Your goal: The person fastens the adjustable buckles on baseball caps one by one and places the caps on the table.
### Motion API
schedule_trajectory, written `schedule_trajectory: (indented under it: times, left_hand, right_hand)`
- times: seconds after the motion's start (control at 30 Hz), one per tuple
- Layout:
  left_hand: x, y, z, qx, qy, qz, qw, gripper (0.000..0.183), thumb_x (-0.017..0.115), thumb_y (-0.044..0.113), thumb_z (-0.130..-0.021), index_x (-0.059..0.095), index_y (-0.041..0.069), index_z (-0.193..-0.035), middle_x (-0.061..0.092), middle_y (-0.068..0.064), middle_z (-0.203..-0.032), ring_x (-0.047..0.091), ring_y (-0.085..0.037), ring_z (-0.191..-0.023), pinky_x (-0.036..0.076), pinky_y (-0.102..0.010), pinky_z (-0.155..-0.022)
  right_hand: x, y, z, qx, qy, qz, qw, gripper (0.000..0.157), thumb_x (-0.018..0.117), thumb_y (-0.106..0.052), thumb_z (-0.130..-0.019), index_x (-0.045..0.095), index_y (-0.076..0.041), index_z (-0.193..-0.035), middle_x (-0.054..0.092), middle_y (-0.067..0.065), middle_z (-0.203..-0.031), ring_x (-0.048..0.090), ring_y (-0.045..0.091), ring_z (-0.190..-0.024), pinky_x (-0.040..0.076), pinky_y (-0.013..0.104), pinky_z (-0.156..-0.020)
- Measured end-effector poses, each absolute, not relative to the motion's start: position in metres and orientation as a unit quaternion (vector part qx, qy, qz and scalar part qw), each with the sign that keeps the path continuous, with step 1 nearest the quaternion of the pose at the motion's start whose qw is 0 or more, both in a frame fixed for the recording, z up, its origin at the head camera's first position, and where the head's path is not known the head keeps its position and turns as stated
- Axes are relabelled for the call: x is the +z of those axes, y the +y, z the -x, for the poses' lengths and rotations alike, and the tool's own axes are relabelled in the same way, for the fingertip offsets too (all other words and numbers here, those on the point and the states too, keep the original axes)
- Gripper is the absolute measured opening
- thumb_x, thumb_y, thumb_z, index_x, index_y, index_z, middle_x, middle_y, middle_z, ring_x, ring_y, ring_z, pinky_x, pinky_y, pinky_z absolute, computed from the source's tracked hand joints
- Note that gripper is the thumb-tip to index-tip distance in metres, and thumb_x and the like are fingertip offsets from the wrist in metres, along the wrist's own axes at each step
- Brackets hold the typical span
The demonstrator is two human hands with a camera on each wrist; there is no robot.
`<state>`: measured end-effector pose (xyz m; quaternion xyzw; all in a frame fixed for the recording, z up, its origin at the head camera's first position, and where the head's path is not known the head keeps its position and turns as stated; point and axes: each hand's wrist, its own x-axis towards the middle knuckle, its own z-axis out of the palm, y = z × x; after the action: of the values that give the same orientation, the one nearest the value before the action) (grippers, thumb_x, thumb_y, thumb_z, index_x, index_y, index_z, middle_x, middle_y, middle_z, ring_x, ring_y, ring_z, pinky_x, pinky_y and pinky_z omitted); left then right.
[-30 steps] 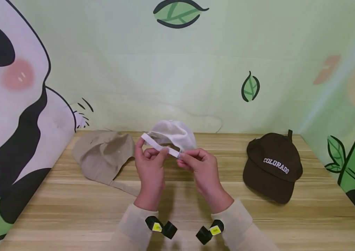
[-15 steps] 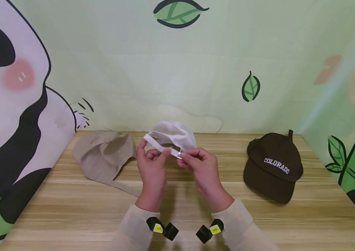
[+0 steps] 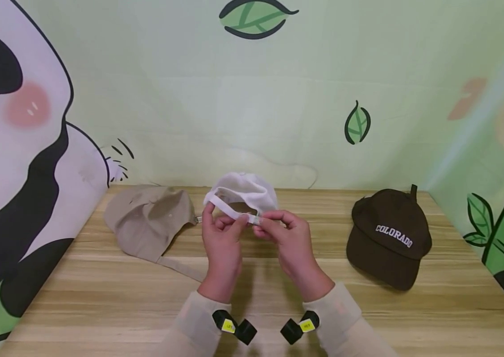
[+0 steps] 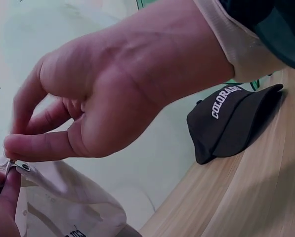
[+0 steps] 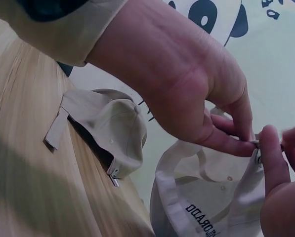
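A white cap (image 3: 252, 186) is held above the table with its back opening toward me. My left hand (image 3: 222, 243) pinches its white strap (image 3: 225, 206) between thumb and fingers, the index finger stretched along it. Right beside it, my right hand (image 3: 291, 240) pinches the strap's other end at a small metal buckle (image 3: 257, 218). Both thumbs are close together. In the right wrist view the hanging cap (image 5: 169, 202) shows dark lettering, and the fingertips meet over its strap, partly covering the buckle.
On the left of the wooden table (image 3: 122, 307) lies a beige cap (image 3: 144, 218), its loose strap (image 3: 180, 268) reaching toward my left wrist. A dark brown cap (image 3: 387, 238) lettered COLORADO rests on the right. Behind stands a printed backdrop (image 3: 180, 99) with a panda and leaves.
My left hand has shifted right, closer to the right hand, bringing the strap along, and its far end now lies against the cap's edge. The right hand has barely moved.
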<state>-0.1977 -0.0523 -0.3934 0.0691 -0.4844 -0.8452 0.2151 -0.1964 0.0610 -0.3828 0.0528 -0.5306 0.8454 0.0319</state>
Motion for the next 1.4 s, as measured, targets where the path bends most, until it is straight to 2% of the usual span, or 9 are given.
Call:
schedule_trajectory:
  times: [0.13,0.23,0.7,0.87,1.0,1.17,1.4]
  left_hand:
    - [-0.393,-0.051,0.197,-0.851,-0.475,-0.062,0.215,0.073,0.068,-0.018,-0.076,0.04,0.006,-0.138,0.051,0.001,-0.07,0.056,-0.007,-0.064,0.059,-0.026,-0.069]
    - [-0.393,-0.051,0.197,-0.851,-0.476,-0.064,0.215,0.072,0.069,-0.018,-0.075,0.042,0.008,-0.137,0.051,0.001,-0.07,0.056,-0.007,-0.064,0.059,-0.025,-0.069]
    - [-0.395,-0.05,0.196,-0.849,-0.478,-0.068,0.213,0.07,0.069,-0.017,-0.076,0.043,0.011,-0.135,0.052,0.002,-0.072,0.056,-0.007,-0.066,0.057,-0.022,-0.067]
    - [-0.394,-0.049,0.197,-0.856,-0.469,-0.066,0.206,0.073,0.069,-0.017,-0.076,0.041,0.009,-0.138,0.051,0.001,-0.072,0.056,-0.007,-0.067,0.059,-0.024,-0.069]
    - [-0.395,-0.048,0.197,-0.863,-0.461,-0.068,0.196,0.072,0.069,-0.017,-0.076,0.043,0.012,-0.137,0.054,0.0,-0.074,0.058,-0.008,-0.07,0.058,-0.024,-0.069]
    - [-0.396,-0.048,0.198,-0.858,-0.469,-0.079,0.196,0.07,0.071,-0.015,-0.076,0.046,0.015,-0.134,0.053,0.0,-0.075,0.057,-0.009,-0.071,0.056,-0.022,-0.067]
    - [-0.396,-0.048,0.197,-0.86,-0.466,-0.077,0.191,0.07,0.069,-0.016,-0.077,0.045,0.015,-0.134,0.056,0.0,-0.075,0.059,-0.01,-0.073,0.06,-0.028,-0.072]
  right_hand:
    - [-0.386,0.064,0.195,0.863,-0.498,-0.083,0.015,0.024,0.054,0.014,-0.088,0.071,-0.003,-0.089,0.067,0.009,-0.089,0.071,0.016,-0.071,0.06,0.025,-0.071]
    - [-0.388,0.064,0.195,0.864,-0.496,-0.089,0.003,0.027,0.056,0.014,-0.088,0.072,-0.007,-0.089,0.068,0.007,-0.09,0.071,0.015,-0.074,0.06,0.025,-0.072]
    - [-0.394,0.063,0.196,0.867,-0.492,-0.08,-0.003,0.02,0.06,0.01,-0.088,0.072,-0.006,-0.09,0.07,0.006,-0.086,0.071,0.015,-0.075,0.06,0.025,-0.073]
    - [-0.397,0.065,0.198,0.873,-0.48,-0.087,-0.007,0.029,0.055,0.012,-0.091,0.074,-0.009,-0.09,0.072,0.005,-0.089,0.072,0.012,-0.077,0.059,0.023,-0.074]
    - [-0.4,0.065,0.199,0.877,-0.474,-0.079,-0.009,0.034,0.052,0.015,-0.091,0.074,-0.01,-0.088,0.071,0.006,-0.087,0.071,0.012,-0.075,0.059,0.022,-0.073]
    - [-0.401,0.065,0.199,0.85,-0.524,-0.061,-0.007,0.018,0.06,0.012,-0.087,0.069,-0.003,-0.087,0.068,0.005,-0.082,0.069,0.014,-0.069,0.06,0.025,-0.07]
    - [-0.397,0.066,0.199,0.822,-0.568,-0.046,-0.014,0.003,0.06,0.005,-0.09,0.063,0.005,-0.089,0.063,0.008,-0.08,0.068,0.017,-0.062,0.061,0.031,-0.065]
